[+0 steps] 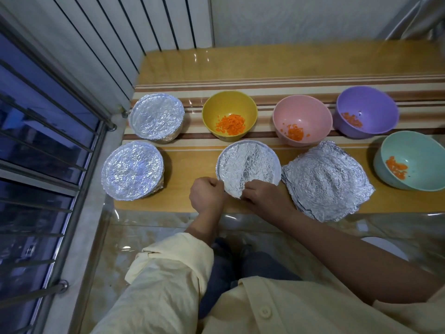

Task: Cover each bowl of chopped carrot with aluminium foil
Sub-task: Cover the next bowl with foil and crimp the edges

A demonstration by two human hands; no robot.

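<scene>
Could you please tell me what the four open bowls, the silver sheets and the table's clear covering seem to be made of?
The yellow bowl, pink bowl, purple bowl and green bowl look like matte plastic: even pastel colour, soft highlights. The stacked sheets are aluminium foil: silvery, crinkled, glinting. The clear covering seems glossy vinyl: it reflects light and overhangs the edge.

left hand (pixel 207 194), right hand (pixel 263 197) | pinch foil (pixel 248 165) | at bowl (pixel 278 168) near rim
</scene>
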